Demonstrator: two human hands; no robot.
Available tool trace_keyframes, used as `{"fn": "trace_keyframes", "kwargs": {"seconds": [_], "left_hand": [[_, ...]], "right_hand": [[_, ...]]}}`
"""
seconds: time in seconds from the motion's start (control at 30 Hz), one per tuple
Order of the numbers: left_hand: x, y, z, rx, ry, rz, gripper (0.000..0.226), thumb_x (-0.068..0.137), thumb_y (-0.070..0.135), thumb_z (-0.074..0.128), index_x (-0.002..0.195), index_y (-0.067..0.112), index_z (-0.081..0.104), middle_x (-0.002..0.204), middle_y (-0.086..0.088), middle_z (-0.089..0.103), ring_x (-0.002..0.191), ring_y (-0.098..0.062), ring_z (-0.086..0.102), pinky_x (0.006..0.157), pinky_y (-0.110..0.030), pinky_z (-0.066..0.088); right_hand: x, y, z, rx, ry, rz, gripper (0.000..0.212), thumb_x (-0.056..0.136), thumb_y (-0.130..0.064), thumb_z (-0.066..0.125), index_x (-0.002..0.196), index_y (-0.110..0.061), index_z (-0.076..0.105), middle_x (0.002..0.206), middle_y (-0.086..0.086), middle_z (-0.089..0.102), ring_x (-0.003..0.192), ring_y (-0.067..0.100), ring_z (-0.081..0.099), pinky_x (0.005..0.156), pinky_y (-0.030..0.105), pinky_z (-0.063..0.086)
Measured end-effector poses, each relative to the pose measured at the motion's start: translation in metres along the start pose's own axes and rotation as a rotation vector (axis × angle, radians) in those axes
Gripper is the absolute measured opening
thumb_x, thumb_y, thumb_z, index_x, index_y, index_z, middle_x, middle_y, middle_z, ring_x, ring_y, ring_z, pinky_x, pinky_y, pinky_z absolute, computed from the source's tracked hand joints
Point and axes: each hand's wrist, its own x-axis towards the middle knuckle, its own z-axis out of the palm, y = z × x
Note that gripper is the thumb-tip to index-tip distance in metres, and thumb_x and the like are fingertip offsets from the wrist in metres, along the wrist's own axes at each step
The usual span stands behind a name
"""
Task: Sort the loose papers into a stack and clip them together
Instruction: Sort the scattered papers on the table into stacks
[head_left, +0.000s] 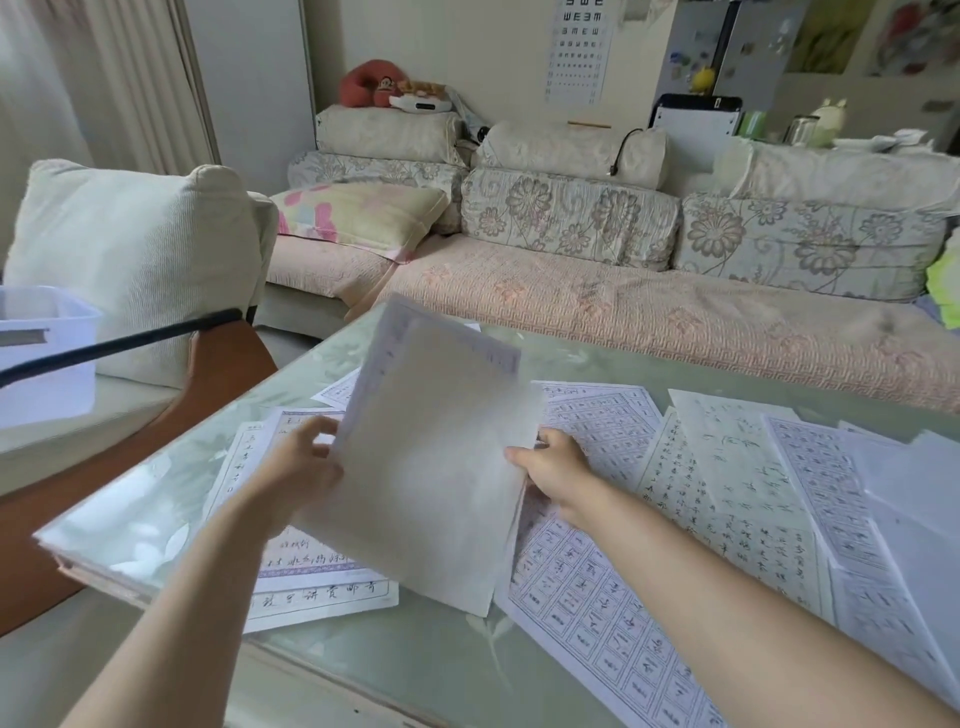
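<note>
Person is gathering papers: both hands are holding a thin stack (431, 467) tilted up over the middle of the table (156, 499), its blank back facing the camera and a printed border peeking out along the top edge. Left hand (306, 462) is gripping the stack's left edge with fingers curled on it. Right hand (553, 467) is pinching the right edge, thumb on the near face, other fingers hiding behind the paper. The stack's lower corner is seeming to touch the sheets on the table, but blur is making that unclear. Loose sheets (727, 467) are lying fanned and overlapping across the table's middle and right side, some running under the stack. A grid sheet (587, 597) is reaching the table's near edge. The step in hand is probably squaring up what is collected. It is likely going best with a light grip, tapping the bottom edge on bare tabletop rather than on slippery sheets, letting the edges drop level, and keeping every page the same way up before adding more. The paper is looking thin, floppy and slightly see-through, rectangular, printed with small grids or carrying handwritten characters. The table top is showing as glossy and slick, pale green with a leaf pattern, with a rounded corner. No clip is showing on the table, so clipping is looking far off.
</note>
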Motion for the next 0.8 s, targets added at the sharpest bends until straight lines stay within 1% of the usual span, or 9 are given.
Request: {"fn": "trace_keyframes", "kwargs": {"seconds": [0.03,0.1,0.13,0.2,0.33,0.43,0.6,0.7,0.8], "left_hand": [[-0.003,-0.002,-0.006,-0.051,0.001,0.012,0.044,0.082,-0.016,0.048,0.1,0.022,0.06,0.094,-0.008,0.071,0.083,-0.031,0.066,0.081,-0.049,0.054],[-0.01,-0.005,-0.01,-0.156,-0.035,0.032,0.045,0.084,-0.02,0.043,0.096,0.019,0.06,0.096,-0.012,0.071,0.08,-0.031,0.066,0.084,-0.053,0.053],[-0.012,-0.005,-0.01,-0.191,-0.063,0.039,0.046,0.084,-0.022,0.041,0.096,0.018,0.06,0.096,-0.013,0.071,0.079,-0.031,0.065,0.085,-0.054,0.052],[-0.016,-0.005,-0.006,-0.224,-0.117,0.055,0.048,0.084,-0.024,0.038,0.096,0.017,0.06,0.096,-0.014,0.07,0.08,-0.032,0.065,0.088,-0.055,0.05],[-0.016,0.0,-0.002,-0.161,-0.157,0.08,0.059,0.081,-0.022,0.041,0.099,0.028,0.064,0.093,-0.014,0.073,0.083,-0.032,0.069,0.084,-0.052,0.053],[-0.018,0.015,-0.002,-0.167,-0.139,0.144,0.05,0.084,-0.01,0.06,0.106,0.035,0.063,0.09,-0.004,0.076,0.083,-0.026,0.072,0.08,-0.043,0.056],[-0.026,0.048,0.011,-0.316,0.042,0.344,0.024,0.089,0.004,0.066,0.101,0.025,0.066,0.083,0.001,0.076,0.074,-0.019,0.072,0.069,-0.035,0.057],[-0.035,0.07,0.025,-0.357,0.173,0.448,0.011,0.091,0.014,0.066,0.091,0.025,0.067,0.074,0.006,0.075,0.064,-0.012,0.069,0.065,-0.034,0.057],[-0.042,0.086,0.042,-0.379,0.188,0.508,0.009,0.092,0.017,0.063,0.09,0.025,0.067,0.075,0.005,0.074,0.065,-0.014,0.068,0.065,-0.035,0.056]], "right_hand": [[-0.002,-0.002,0.0,0.013,-0.014,-0.012,0.064,0.072,-0.032,0.077,0.13,-0.017,0.054,0.122,0.002,0.063,0.1,0.021,0.063,0.089,0.035,0.05],[-0.006,-0.007,0.0,0.108,-0.072,-0.054,0.049,0.082,-0.022,0.077,0.121,-0.026,0.047,0.109,-0.007,0.061,0.099,0.015,0.062,0.098,0.034,0.045],[-0.006,-0.01,-0.001,0.149,-0.097,-0.076,0.04,0.082,-0.017,0.077,0.113,-0.02,0.051,0.105,-0.009,0.064,0.098,0.012,0.063,0.102,0.033,0.042],[-0.004,-0.013,-0.001,0.204,-0.085,-0.125,0.038,0.08,-0.007,0.076,0.113,-0.014,0.06,0.11,-0.002,0.071,0.105,0.016,0.065,0.108,0.04,0.043],[-0.009,-0.019,-0.01,0.205,-0.049,-0.166,0.037,0.08,0.007,0.07,0.111,-0.014,0.064,0.11,0.006,0.073,0.105,0.023,0.068,0.102,0.045,0.05],[-0.013,-0.021,-0.016,0.221,-0.074,-0.232,0.03,0.082,0.005,0.072,0.109,-0.007,0.067,0.106,0.01,0.075,0.101,0.024,0.071,0.094,0.039,0.056],[-0.028,-0.043,-0.021,0.322,0.002,-0.366,0.016,0.091,-0.016,0.069,0.105,-0.009,0.067,0.101,0.002,0.074,0.092,0.014,0.068,0.088,0.031,0.052],[-0.032,-0.056,-0.03,0.256,-0.018,-0.404,0.035,0.089,-0.033,0.068,0.12,-0.018,0.06,0.114,-0.005,0.071,0.106,0.01,0.066,0.095,0.031,0.051],[-0.038,-0.06,-0.051,0.237,0.009,-0.445,0.031,0.085,-0.007,0.071,0.113,-0.018,0.062,0.108,-0.002,0.074,0.098,0.01,0.07,0.087,0.026,0.055]]}}
